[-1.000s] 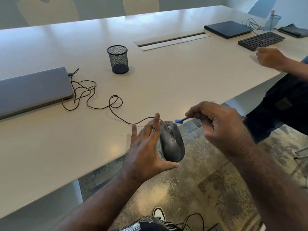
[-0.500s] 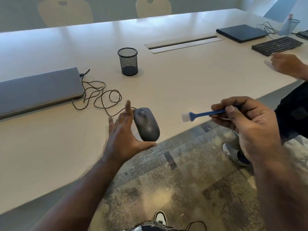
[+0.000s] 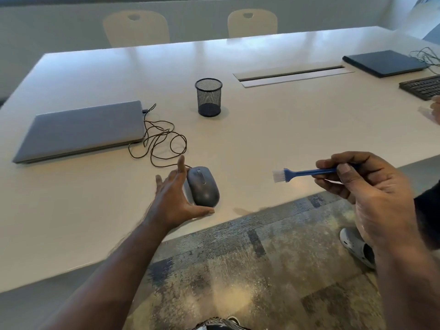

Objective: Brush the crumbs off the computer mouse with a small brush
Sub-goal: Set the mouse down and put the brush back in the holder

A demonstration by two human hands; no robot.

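A dark grey wired computer mouse [image 3: 203, 186] lies on the white table [image 3: 262, 139] close to its front edge. My left hand [image 3: 173, 201] cups it: straight fingers lie along its left side and the thumb stretches past its near end. My right hand [image 3: 371, 194] is held above the table edge, to the right of the mouse. It pinches the handle of a small blue brush [image 3: 300, 173]. The white bristles point left and stay well apart from the mouse. No crumbs are discernible on the mouse.
The mouse cable [image 3: 162, 144] loops back to a closed grey laptop [image 3: 81, 129] at left. A black mesh pen cup [image 3: 208, 97] stands mid-table. A dark laptop [image 3: 385, 63] and a keyboard [image 3: 421, 86] lie far right, by another person's hand [image 3: 437, 110].
The mouse went from being held off the table's edge to lying on the table under my left hand. My right hand drew the brush away to the right.
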